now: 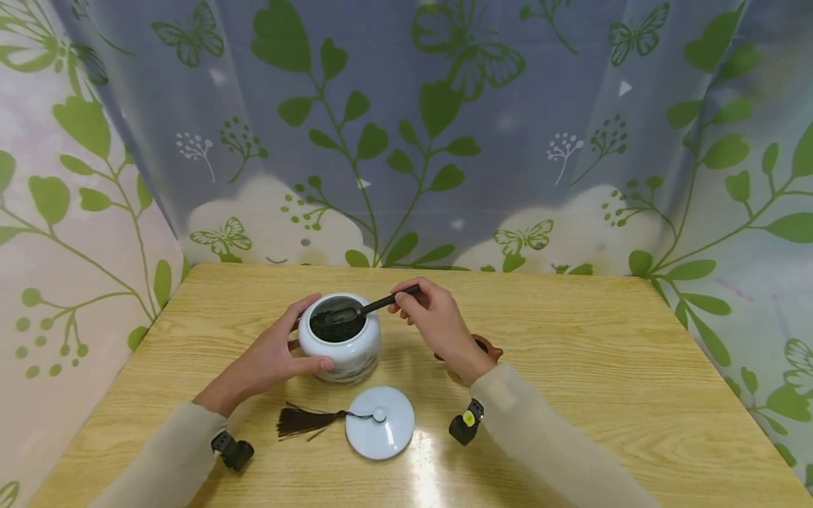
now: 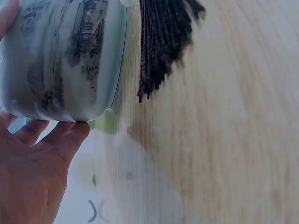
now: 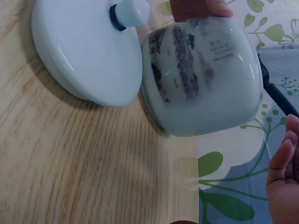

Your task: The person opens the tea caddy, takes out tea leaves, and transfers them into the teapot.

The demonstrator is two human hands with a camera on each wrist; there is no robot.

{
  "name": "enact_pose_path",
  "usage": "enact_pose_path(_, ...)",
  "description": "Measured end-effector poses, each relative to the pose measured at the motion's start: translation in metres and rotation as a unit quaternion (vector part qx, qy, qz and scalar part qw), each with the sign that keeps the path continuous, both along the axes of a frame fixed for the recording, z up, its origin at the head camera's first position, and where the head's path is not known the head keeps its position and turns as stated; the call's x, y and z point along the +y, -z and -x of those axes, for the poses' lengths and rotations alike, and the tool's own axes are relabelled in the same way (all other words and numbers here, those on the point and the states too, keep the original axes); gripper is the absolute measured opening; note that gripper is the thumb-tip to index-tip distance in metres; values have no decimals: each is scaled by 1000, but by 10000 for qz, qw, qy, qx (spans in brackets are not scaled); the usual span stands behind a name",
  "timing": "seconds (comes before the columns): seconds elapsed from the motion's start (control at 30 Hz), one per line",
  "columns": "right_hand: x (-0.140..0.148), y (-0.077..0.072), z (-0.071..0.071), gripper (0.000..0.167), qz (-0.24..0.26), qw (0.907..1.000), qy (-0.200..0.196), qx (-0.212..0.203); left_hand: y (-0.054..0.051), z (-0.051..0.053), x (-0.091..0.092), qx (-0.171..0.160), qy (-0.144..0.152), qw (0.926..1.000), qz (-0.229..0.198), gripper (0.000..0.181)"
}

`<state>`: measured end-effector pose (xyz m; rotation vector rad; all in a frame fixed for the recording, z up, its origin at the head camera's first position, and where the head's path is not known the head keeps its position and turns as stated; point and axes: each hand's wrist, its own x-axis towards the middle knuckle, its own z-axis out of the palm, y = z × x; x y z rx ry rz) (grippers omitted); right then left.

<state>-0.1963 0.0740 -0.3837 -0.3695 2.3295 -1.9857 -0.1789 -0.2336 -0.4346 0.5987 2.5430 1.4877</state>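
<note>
A white lidless jar (image 1: 349,358) with a dark landscape print holds dark dried leaves (image 1: 322,330), like tea. My left hand (image 1: 276,356) grips its left side, thumb across the front and fingers round the back; the left wrist view shows these fingers (image 2: 70,140) against the jar wall. With thumb and fingers, my right hand (image 1: 438,317) pinches the handle of a black tea scoop (image 1: 379,304). The scoop's head lies inside the mouth, at the leaves. In the right wrist view, the handle (image 3: 282,99) slants from the rim to my fingertips.
In front of the jar lies its round white lid (image 1: 390,441), with a knob and a dark tassel (image 1: 305,421). A small reddish-brown clay vessel (image 1: 494,351) stands partly hidden behind my right wrist. A patterned curtain (image 1: 394,141) hangs behind the wooden table (image 1: 603,395).
</note>
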Motion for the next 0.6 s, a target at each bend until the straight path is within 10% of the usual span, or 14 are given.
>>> enact_pose_path(0.6, 57, -2, -3, 26, 190, 9994, 302, 47, 0, -1, 1, -41, -3, 10000, -89, 110)
